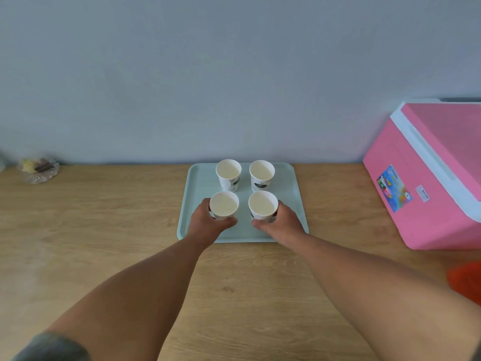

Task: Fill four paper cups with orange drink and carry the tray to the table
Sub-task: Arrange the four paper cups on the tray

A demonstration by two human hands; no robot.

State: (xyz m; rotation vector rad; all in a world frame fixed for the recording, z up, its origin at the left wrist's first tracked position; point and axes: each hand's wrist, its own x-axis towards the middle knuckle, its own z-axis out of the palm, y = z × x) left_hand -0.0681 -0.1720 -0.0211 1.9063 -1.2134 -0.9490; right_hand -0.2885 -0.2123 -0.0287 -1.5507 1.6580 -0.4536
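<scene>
Both hands are on the near pair of cups: the left hand (205, 222) curls round the near-left white paper cup (223, 206), thumb across its front, and the right hand (279, 220) grips the near-right white paper cup (263, 206) in the same way. These two cups stand upright on the front half of a pale mint-green rectangular plastic tray (194, 204) with rounded corners, which lies flat on a light wooden counter (104, 230) close to the grey wall. Behind them, toward the wall, the far-left white paper cup (228, 175) and the far-right white paper cup (262, 175) stand upright and untouched — both show a dark printed design on the side. All four cups look white inside, with no orange drink visible. A pink cooler box with a white rim (426, 183) sits on the counter well to the right of the tray — a colourful sticker is on its front. At the far left of the counter, by the wall, rests a small clear glass dish (39, 170) holding wrapped sweets.
</scene>
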